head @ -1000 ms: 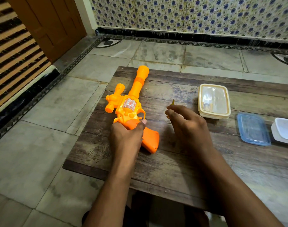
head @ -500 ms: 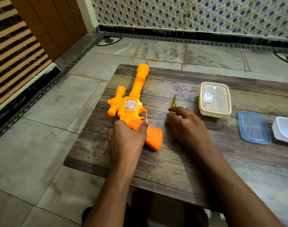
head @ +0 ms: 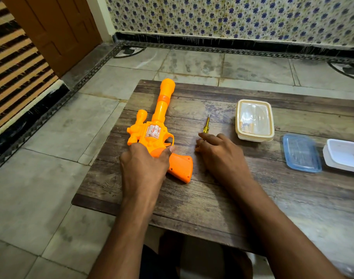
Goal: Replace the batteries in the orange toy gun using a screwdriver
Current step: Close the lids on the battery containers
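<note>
The orange toy gun (head: 159, 135) lay flat on the wooden table (head: 212, 198), barrel pointing away, its grip clasped by the left hand (head: 145, 164). The yellow-handled screwdriver (head: 206, 125) lay just beside it, the right hand's (head: 220, 156) loosely curled fingertips touching its handle.

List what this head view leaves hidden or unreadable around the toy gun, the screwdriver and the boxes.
- Toy gun: the left hand covers its grip, so no battery cover shows.
- Screwdriver: the right hand hides the handle's near end.
- Cream box: the glossy lid blurs the contents.
- White container: cut off by the right edge.
</note>
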### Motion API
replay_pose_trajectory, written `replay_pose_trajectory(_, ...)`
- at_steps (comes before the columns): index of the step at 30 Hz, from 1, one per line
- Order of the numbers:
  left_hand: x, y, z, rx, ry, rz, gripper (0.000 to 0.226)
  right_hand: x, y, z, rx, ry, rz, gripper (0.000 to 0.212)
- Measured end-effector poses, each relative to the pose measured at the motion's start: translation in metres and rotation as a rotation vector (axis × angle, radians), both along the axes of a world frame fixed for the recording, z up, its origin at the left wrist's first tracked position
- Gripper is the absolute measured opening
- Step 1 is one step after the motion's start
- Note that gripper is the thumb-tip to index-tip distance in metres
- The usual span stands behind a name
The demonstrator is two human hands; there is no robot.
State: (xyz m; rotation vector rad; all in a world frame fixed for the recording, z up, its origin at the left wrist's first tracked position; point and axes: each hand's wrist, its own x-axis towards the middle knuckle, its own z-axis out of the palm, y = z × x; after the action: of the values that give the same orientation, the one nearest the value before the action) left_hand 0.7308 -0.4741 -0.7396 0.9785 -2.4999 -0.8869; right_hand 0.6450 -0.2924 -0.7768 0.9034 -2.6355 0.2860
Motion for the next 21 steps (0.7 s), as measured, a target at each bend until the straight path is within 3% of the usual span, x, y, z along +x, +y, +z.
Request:
replay_pose_trajectory(3, 0.0, 0.003, 0.008, -0.105, 0.029, 0.015, 0.064, 0.002, 0.004, 0.004, -0.013, -0.026, -0.011, 0.033)
replay_pose_trajectory(7, 0.0, 0.027, 0.028, -0.213, 0.217, -0.027, 0.034, 0.005, 0.018, 0.012, -0.092, -0.022, -0.018, 0.033)
replay_pose_trajectory(10, -0.007, 0.051, 0.029, -0.21, 0.393, -0.262, 0.017, 0.006, 0.036, 0.024, -0.237, 0.047, -0.044, 0.022)
replay_pose_trajectory(13, -0.022, 0.08, 0.018, -0.16, 0.484, -0.484, 0.017, 0.006, 0.058, 0.041, -0.41, 0.143, -0.103, 0.011)
replay_pose_trajectory(18, -0.05, 0.142, -0.007, -0.113, 0.431, -0.891, 0.005, 0.006, 0.115, 0.05, -0.587, 0.153, -0.298, 0.01)
replay_pose_trajectory(21, -0.05, 0.174, -0.014, -0.094, 0.4, -1.06, 0.019, 0.009, 0.147, 0.051, -0.614, 0.142, -0.462, 0.011)
